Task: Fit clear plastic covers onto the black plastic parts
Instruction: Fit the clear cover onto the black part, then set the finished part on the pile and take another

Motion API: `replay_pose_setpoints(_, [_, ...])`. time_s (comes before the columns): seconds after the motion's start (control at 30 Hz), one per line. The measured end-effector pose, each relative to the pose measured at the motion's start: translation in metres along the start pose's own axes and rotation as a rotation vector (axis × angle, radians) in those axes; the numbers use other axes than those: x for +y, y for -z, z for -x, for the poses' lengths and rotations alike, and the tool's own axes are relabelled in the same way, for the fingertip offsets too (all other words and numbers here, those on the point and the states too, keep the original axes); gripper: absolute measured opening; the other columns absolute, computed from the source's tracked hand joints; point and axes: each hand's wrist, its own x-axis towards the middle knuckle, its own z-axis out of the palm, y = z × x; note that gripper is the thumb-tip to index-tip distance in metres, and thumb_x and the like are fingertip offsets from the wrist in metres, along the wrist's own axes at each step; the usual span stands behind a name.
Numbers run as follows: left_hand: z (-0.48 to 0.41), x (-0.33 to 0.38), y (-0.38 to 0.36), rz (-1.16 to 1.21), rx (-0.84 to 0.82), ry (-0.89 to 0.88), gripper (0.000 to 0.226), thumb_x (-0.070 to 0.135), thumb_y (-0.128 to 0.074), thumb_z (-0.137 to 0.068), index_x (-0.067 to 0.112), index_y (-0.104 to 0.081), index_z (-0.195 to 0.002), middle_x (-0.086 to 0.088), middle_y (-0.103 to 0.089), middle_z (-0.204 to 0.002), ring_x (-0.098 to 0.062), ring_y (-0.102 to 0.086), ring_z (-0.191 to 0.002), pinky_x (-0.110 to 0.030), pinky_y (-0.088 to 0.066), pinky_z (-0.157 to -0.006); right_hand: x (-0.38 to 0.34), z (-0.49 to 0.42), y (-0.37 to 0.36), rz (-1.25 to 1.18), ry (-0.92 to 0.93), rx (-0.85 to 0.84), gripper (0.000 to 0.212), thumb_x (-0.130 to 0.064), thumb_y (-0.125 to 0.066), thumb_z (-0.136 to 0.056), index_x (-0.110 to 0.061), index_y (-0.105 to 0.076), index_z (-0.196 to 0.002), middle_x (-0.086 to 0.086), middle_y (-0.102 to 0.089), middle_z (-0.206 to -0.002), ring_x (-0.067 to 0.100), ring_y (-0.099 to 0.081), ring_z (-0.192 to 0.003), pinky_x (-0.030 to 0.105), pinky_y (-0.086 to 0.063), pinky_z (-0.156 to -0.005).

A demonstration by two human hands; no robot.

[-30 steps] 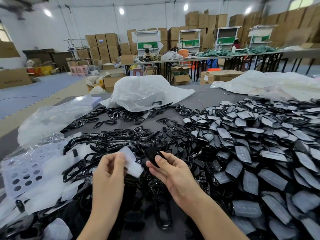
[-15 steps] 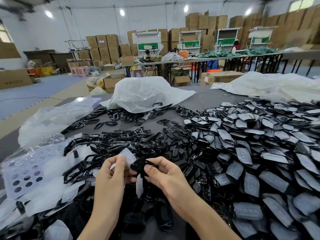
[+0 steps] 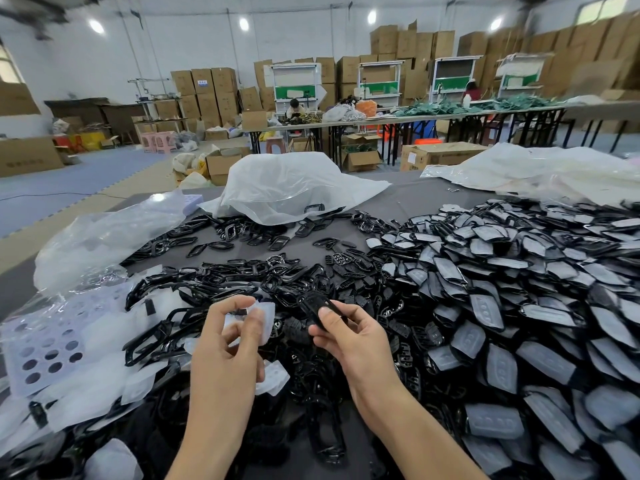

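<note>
1. Cover (image 3: 265,318), clear plastic, is pinched btwn thumb & fingers of L hand (image 3: 228,341), raised off the heap (image 3: 214,285) to face its mate.
2. R hand (image 3: 349,337) pinches black part (image 3: 313,304) by near end, leaving far end free for fitting.
3. Pieces near, prob. not touching (view blurry); covered parts (image 3: 502,306) pile at right.

The part (image 3: 317,308) is glossy black and the cover (image 3: 266,319) a milky clear. The sheet (image 3: 14,337) is pale white patterned with round dark holes, the table (image 3: 408,202) grey, the bag (image 3: 287,185) translucent white.
</note>
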Motion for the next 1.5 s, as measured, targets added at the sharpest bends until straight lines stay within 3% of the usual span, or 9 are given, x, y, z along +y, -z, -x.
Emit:
replay_pose_setpoints(0.17, [0.001, 0.003, -0.002, -0.027, -0.085, 0.048, 0.012, 0.047, -0.058, -0.091, 0.035, -0.057, -0.092, 0.002, -0.04, -0.051, -0.015, -0.035, -0.043, -0.021, -0.034, -0.04, -0.002, -0.001, 0.001, 0.01, 0.02, 0.017, 0.02, -0.007, -0.073, -0.088, -0.003, -0.067, -0.107, 0.002, -0.074, -0.079, 0.017, -0.073, -0.071, 0.02, -0.057, -0.065])
replay_pose_setpoints(0.3, [0.0, 0.004, -0.002, -0.058, -0.184, 0.042, 0.021, 0.047, -0.058, -0.087, 0.03, -0.066, -0.078, 0.002, -0.052, -0.054, -0.008, -0.044, -0.047, -0.014, -0.037, -0.047, -0.001, -0.001, 0.004, 0.002, 0.014, 0.031, 0.019, -0.008, -0.072, -0.089, -0.004, -0.068, -0.107, 0.004, -0.075, -0.081, 0.018, -0.074, -0.074, 0.02, -0.057, -0.066])
replay_pose_setpoints(0.4, [0.002, 0.003, -0.006, -0.075, -0.22, 0.056, 0.016, 0.046, -0.067, -0.079, 0.043, -0.071, -0.094, 0.002, -0.067, -0.074, -0.01, -0.058, -0.063, -0.015, -0.047, -0.062, -0.002, -0.003, 0.005, -0.049, 0.002, 0.035, 0.018, -0.008, -0.07, -0.09, -0.004, -0.068, -0.107, 0.007, -0.077, -0.087, 0.02, -0.075, -0.078, 0.021, -0.057, -0.067])
replay_pose_setpoints(0.53, [0.006, -0.002, -0.011, -0.154, -0.207, 0.024, 0.031, 0.015, -0.069, -0.09, 0.042, -0.068, -0.105, 0.014, -0.071, -0.091, -0.001, -0.065, -0.08, -0.008, -0.047, -0.073, 0.0, -0.004, 0.006, -0.062, -0.001, 0.028, 0.015, -0.007, -0.065, -0.094, -0.007, -0.068, -0.109, 0.012, -0.077, -0.095, 0.023, -0.076, -0.084, 0.021, -0.058, -0.069])
replay_pose_setpoints(0.67, [0.004, 0.001, -0.01, -0.117, -0.152, -0.014, 0.017, 0.029, -0.061, -0.093, 0.038, -0.076, -0.096, 0.017, -0.066, -0.101, -0.001, -0.064, -0.097, -0.019, -0.05, -0.081, 0.001, -0.004, 0.005, -0.072, 0.005, 0.026, 0.015, -0.004, -0.063, -0.094, -0.007, -0.069, -0.108, 0.016, -0.077, -0.096, 0.023, -0.076, -0.084, 0.021, -0.058, -0.069])
replay_pose_setpoints(0.83, [0.003, 0.008, -0.009, 0.046, -0.201, 0.082, 0.019, 0.037, -0.061, -0.084, 0.037, -0.074, -0.098, 0.005, -0.07, -0.078, -0.005, -0.063, -0.068, -0.012, -0.05, -0.067, 0.0, -0.002, 0.003, -0.007, 0.017, -0.05, 0.015, -0.004, -0.063, -0.095, -0.007, -0.069, -0.108, 0.011, -0.078, -0.097, 0.025, -0.076, -0.09, 0.023, -0.059, -0.072])
replay_pose_setpoints(1.03, [0.006, 0.003, -0.013, 0.065, -0.141, 0.092, 0.01, 0.019, -0.066, -0.091, 0.028, -0.07, -0.09, -0.005, -0.073, -0.083, -0.017, -0.069, -0.073, -0.019, -0.055, -0.067, 0.0, 0.008, -0.004, 0.102, 0.017, -0.166, 0.015, -0.005, -0.068, -0.092, -0.013, -0.074, -0.102, 0.014, -0.076, -0.094, 0.024, -0.075, -0.089, 0.025, -0.059, -0.073])
replay_pose_setpoints(1.2, [0.004, 0.004, -0.011, 0.046, -0.039, 0.053, 0.017, 0.016, -0.069, -0.09, 0.032, -0.069, -0.084, 0.012, -0.065, -0.102, -0.018, -0.07, -0.076, -0.015, -0.053, -0.065, -0.003, 0.011, -0.005, 0.173, 0.033, -0.256, 0.017, -0.008, -0.068, -0.093, -0.013, -0.073, -0.108, 0.013, -0.077, -0.096, 0.024, -0.075, -0.086, 0.023, -0.058, -0.074])
replay_pose_setpoints(1.5, [0.006, 0.004, -0.013, 0.146, 0.019, 0.094, 0.01, 0.013, -0.068, -0.09, 0.019, -0.062, -0.095, -0.003, -0.07, -0.079, -0.012, -0.069, -0.068, -0.014, -0.053, -0.061, -0.009, 0.015, -0.008, 0.153, 0.021, -0.374, 0.022, -0.021, -0.064, -0.094, -0.012, -0.073, -0.112, 0.013, -0.077, -0.102, 0.025, -0.075, -0.094, 0.021, -0.058, -0.077])
